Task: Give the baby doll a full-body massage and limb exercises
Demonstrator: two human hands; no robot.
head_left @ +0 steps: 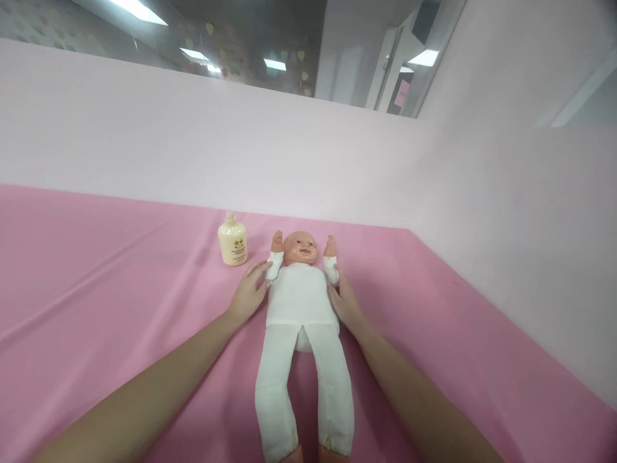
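A baby doll (299,299) with a cloth body in white lies on its back, its head toward the wall and both arms raised beside its head. My left hand (249,289) rests at the doll's arm on the left, fingers stretched out and touching the white sleeve. On the other side, my right hand (346,302) lies against the doll's flank and upper arm, with its thumb by the torso and its fingers partly hidden behind the arm. Neither hand is wrapped round the doll. The doll's feet are cut off by the lower frame edge.
A cream pump bottle (233,243) stands left of the doll's head, just beyond my left hand. The pink cover (120,270) under everything has creases on the left. A white wall (202,141) borders the back and right, with a window (270,38) above it.
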